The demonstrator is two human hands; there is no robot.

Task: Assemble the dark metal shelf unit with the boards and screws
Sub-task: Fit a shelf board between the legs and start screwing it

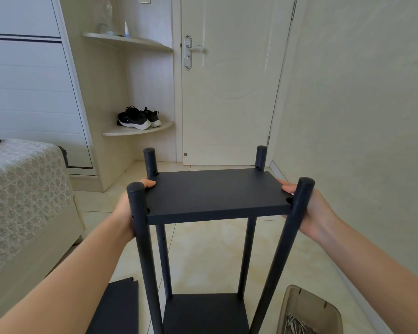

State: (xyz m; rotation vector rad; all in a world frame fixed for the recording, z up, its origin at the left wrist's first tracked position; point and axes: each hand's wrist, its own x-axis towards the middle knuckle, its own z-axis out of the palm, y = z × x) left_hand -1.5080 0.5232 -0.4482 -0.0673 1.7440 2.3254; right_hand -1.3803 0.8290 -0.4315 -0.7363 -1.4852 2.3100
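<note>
The dark shelf unit stands upright on the tiled floor in front of me, with four round posts point(140, 237) rising past its top board point(215, 191). A lower board point(205, 312) sits between the posts near the floor. My left hand point(126, 210) grips the left short edge of the top board, thumb on top, partly hidden behind the near left post. On the opposite short edge my right hand point(311, 210) holds the board the same way, behind the near right post point(292, 232).
A spare dark board point(118, 307) lies on the floor at the lower left. A beige tray point(309, 307) with several screws point(295, 324) sits at the lower right. A bed point(22, 196) is on the left; a closed door point(227, 92) and wall stand ahead.
</note>
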